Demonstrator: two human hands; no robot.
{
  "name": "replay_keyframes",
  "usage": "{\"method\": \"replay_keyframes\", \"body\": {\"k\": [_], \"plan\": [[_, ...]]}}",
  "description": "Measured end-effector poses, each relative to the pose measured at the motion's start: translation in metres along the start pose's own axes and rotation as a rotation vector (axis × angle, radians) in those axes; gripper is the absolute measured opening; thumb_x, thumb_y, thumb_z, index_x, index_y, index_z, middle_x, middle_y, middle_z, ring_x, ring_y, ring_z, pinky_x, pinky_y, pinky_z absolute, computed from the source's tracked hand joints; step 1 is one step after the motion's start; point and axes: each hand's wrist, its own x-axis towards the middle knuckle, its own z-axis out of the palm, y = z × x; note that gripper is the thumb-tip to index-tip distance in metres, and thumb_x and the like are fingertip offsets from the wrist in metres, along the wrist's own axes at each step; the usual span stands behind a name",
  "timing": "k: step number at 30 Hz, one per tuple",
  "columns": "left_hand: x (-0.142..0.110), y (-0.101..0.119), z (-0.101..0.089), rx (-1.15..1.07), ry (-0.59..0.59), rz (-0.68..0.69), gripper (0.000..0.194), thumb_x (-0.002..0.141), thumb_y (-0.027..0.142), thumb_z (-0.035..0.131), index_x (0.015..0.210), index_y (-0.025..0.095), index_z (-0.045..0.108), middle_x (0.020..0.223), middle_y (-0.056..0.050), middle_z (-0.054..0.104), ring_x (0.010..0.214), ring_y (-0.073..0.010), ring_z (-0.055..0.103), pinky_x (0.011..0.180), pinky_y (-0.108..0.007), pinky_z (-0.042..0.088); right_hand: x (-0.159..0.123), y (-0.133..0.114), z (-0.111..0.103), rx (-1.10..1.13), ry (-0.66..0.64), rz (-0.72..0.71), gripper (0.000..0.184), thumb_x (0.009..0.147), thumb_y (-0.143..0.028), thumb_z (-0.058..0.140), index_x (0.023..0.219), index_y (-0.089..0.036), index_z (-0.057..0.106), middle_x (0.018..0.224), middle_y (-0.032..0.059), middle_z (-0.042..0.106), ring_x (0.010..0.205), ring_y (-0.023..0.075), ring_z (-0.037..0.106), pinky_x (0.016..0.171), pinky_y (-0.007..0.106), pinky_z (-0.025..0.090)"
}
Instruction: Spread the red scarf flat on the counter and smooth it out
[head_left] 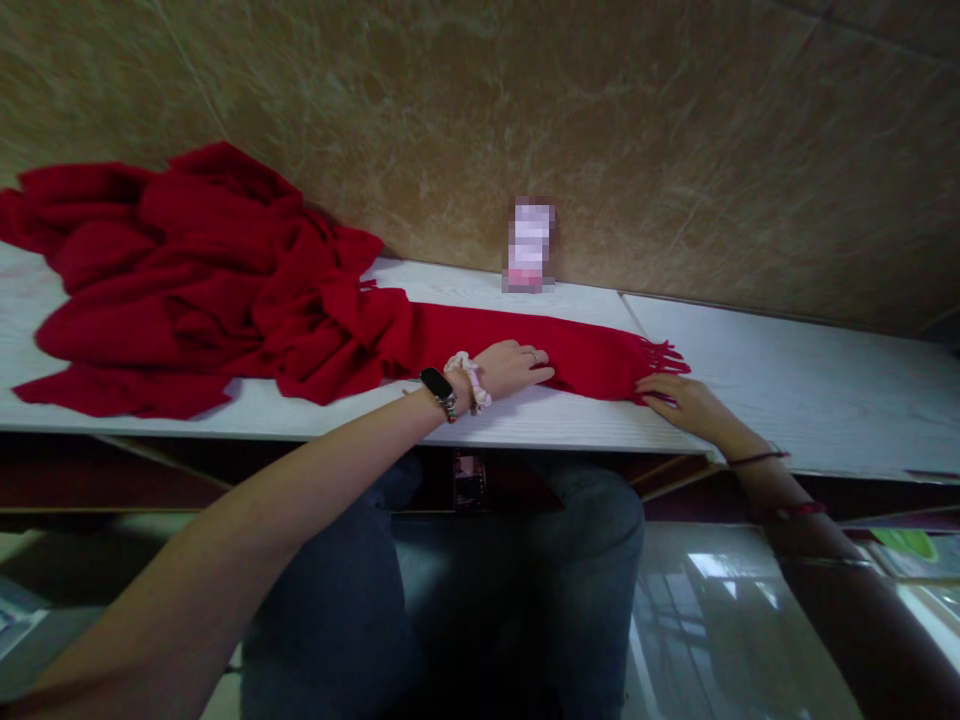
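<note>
Near the counter's (787,385) front edge, a red scarf (480,328) is seemingly held flat by outstretched left hand (510,368) and pinching right hand (684,406).

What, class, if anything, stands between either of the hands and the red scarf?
Nothing visible does. The left hand rests on the scarf's flat stretch, and the right hand touches its edge near the fringe. The pixelated item is beyond the scarf, by the wall, out of the way.
</note>
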Motion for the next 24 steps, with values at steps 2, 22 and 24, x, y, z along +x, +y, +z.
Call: {"method": "replay_keyframes", "body": {"k": [2,22,24], "plan": [[0.008,0.001,0.003,-0.043,-0.002,0.039,0.038,0.088,0.012,0.034,0.122,0.026,0.045,0.130,-0.005,0.044,0.116,-0.0173,0.043,0.083,-0.030,0.040,0.014,0.000,0.005,-0.013,-0.015,-0.003,0.022,0.079,-0.020,0.043,0.087,-0.018,0.063,0.090,0.0070,0.067,0.085,0.0200,0.062,0.078,0.034,0.049],[-0.010,-0.043,0.022,-0.143,-0.145,-0.231,0.052,0.082,0.007,0.041,0.127,0.034,0.040,0.133,-0.001,0.044,0.110,-0.0145,0.049,0.080,-0.023,0.040,0.051,0.002,0.028,-0.077,0.366,0.203,0.024,0.073,-0.011,0.043,0.083,-0.020,0.064,0.087,0.0069,0.066,0.086,0.0211,0.059,0.081,0.038,0.047],[-0.009,-0.039,0.017,-0.138,-0.133,-0.264,0.049,0.082,0.010,0.044,0.124,0.034,0.043,0.127,-0.002,0.050,0.104,-0.0152,0.053,0.075,-0.023,0.041,0.051,-0.001,0.026,-0.082,0.414,0.208,0.023,0.073,-0.012,0.043,0.081,-0.020,0.063,0.085,0.0071,0.065,0.085,0.0208,0.059,0.080,0.037,0.048]]}}
